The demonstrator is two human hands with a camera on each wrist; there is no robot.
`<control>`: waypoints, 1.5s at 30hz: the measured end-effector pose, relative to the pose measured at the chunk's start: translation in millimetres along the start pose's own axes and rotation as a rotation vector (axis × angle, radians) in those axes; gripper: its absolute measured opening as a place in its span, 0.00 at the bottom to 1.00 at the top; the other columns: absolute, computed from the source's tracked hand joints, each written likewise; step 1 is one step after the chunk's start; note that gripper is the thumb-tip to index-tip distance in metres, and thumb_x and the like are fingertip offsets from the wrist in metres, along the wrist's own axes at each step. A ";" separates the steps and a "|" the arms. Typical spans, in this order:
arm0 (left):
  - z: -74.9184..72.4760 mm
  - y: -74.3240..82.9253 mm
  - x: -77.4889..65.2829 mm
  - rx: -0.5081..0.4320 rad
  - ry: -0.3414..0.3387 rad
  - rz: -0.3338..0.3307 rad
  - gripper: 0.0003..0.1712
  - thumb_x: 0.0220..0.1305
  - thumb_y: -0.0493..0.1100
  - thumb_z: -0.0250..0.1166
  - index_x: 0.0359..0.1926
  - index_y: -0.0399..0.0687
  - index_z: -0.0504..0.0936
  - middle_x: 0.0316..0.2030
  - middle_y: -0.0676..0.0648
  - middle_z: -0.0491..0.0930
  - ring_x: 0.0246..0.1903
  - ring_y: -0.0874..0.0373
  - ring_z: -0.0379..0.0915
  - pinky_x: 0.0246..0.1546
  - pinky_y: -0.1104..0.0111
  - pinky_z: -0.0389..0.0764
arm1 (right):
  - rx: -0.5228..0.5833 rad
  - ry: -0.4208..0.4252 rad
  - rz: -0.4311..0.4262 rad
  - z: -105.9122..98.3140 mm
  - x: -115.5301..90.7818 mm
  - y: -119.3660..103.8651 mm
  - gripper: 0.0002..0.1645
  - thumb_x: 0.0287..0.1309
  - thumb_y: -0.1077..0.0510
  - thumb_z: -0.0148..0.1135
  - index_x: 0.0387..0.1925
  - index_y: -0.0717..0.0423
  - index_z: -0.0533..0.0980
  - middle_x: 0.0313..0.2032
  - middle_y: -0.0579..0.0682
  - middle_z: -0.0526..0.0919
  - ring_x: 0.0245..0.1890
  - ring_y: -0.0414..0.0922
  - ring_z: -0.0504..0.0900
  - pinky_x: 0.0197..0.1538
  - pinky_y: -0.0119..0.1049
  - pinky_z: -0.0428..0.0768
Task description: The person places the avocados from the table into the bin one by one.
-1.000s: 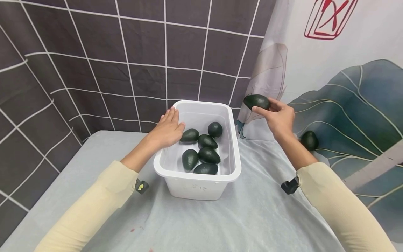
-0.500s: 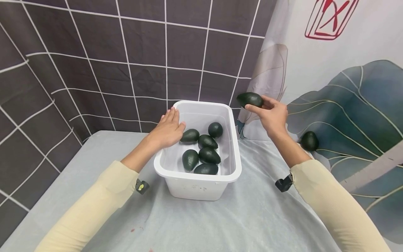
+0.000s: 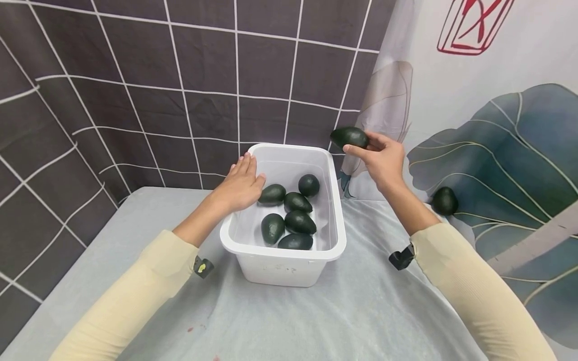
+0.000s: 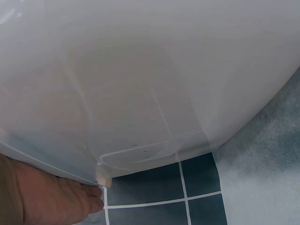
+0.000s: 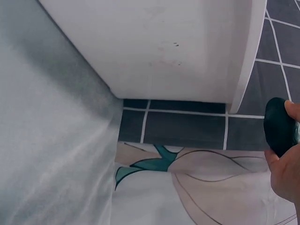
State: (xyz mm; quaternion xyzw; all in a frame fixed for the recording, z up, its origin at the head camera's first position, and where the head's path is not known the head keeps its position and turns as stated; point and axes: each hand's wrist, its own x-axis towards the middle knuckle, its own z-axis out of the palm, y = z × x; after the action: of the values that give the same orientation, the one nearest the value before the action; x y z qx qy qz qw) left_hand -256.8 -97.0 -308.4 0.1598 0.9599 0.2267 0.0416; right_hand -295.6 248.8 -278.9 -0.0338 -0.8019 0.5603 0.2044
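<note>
A white plastic tub (image 3: 282,254) stands on the cloth-covered table with several dark green avocados (image 3: 300,222) lying on its floor. My left hand (image 3: 241,184) rests on the tub's left rim, fingers straight. In the left wrist view that hand (image 4: 56,197) shows at the lower left beside the tub's wall. Up and to the right of the tub, my right hand (image 3: 384,158) pinches an avocado (image 3: 349,138) between thumb and fingers. The right wrist view shows this held avocado (image 5: 277,126) at the right edge, apart from the tub.
Another avocado (image 3: 444,201) lies at the right, near the leaf-patterned curtain (image 3: 506,150). A dark grid-patterned backdrop (image 3: 203,75) hangs behind and left of the tub. Grey-blue cloth (image 3: 361,311) covers the table.
My right hand has moved left and slightly up with the avocado, closer to the tub. The left hand, the tub and the avocados in it have stayed in place.
</note>
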 end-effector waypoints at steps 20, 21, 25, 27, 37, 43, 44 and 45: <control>0.5 -4.3 -2.1 -0.011 -0.001 -0.005 0.45 0.90 0.54 0.33 0.89 0.26 0.36 0.91 0.29 0.28 0.93 0.34 0.24 0.94 0.44 0.34 | -0.057 -0.101 -0.067 30.9 -2.4 -10.8 0.44 0.55 0.52 0.90 0.73 0.53 0.84 0.65 0.60 0.91 0.62 0.48 0.92 0.63 0.29 0.87; 0.6 -4.4 -2.2 -0.012 0.000 -0.005 0.45 0.90 0.54 0.33 0.89 0.26 0.36 0.91 0.29 0.28 0.93 0.34 0.24 0.94 0.44 0.34 | -0.062 -0.110 -0.068 32.0 -2.5 -11.3 0.44 0.56 0.52 0.90 0.73 0.54 0.84 0.65 0.60 0.91 0.63 0.50 0.92 0.64 0.30 0.87; 1.1 -4.4 -2.2 -0.013 0.002 -0.003 0.45 0.90 0.54 0.33 0.89 0.26 0.36 0.91 0.28 0.29 0.93 0.33 0.25 0.94 0.44 0.34 | -0.068 -0.131 -0.081 36.0 -2.4 -11.6 0.44 0.56 0.52 0.90 0.73 0.54 0.84 0.65 0.60 0.91 0.63 0.51 0.92 0.60 0.26 0.87; 1.2 -4.5 -2.2 -0.016 0.001 -0.002 0.45 0.90 0.54 0.33 0.89 0.26 0.36 0.91 0.29 0.28 0.93 0.33 0.24 0.94 0.44 0.34 | -0.071 -0.138 -0.092 37.6 -2.3 -11.4 0.44 0.56 0.52 0.90 0.72 0.55 0.84 0.64 0.60 0.92 0.62 0.51 0.93 0.55 0.23 0.86; 0.6 -4.6 -1.0 -0.027 0.000 0.002 0.45 0.90 0.55 0.34 0.90 0.27 0.36 0.91 0.30 0.28 0.93 0.35 0.23 0.94 0.45 0.33 | -0.114 -0.182 -0.112 43.8 -1.6 -13.3 0.44 0.55 0.50 0.91 0.72 0.56 0.84 0.64 0.59 0.92 0.62 0.52 0.92 0.50 0.20 0.83; -0.5 -2.7 -0.9 -0.029 0.004 0.001 0.45 0.90 0.55 0.33 0.90 0.28 0.36 0.91 0.30 0.28 0.93 0.35 0.23 0.94 0.45 0.33 | -0.121 -0.220 -0.104 49.3 -0.4 -15.3 0.45 0.54 0.50 0.91 0.73 0.56 0.84 0.65 0.59 0.91 0.62 0.53 0.92 0.50 0.21 0.83; -0.6 -2.8 -1.0 -0.028 0.004 0.001 0.45 0.90 0.55 0.34 0.90 0.28 0.36 0.91 0.30 0.28 0.93 0.35 0.23 0.94 0.45 0.33 | -0.119 -0.227 -0.100 50.6 -0.5 -15.5 0.46 0.54 0.50 0.91 0.73 0.55 0.84 0.65 0.59 0.91 0.63 0.53 0.92 0.51 0.22 0.84; -0.6 -2.9 -0.9 -0.026 0.005 0.001 0.45 0.90 0.55 0.34 0.90 0.28 0.36 0.91 0.30 0.28 0.93 0.35 0.23 0.94 0.45 0.33 | -0.118 -0.231 -0.096 52.0 -0.5 -15.5 0.46 0.54 0.50 0.91 0.73 0.55 0.84 0.65 0.59 0.91 0.63 0.53 0.92 0.51 0.22 0.84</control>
State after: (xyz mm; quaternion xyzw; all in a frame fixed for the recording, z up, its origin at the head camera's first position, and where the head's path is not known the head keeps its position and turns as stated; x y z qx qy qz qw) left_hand -256.9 -100.0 -309.2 0.1589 0.9568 0.2397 0.0414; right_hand -311.4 197.0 -279.9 0.0576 -0.8524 0.5019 0.1349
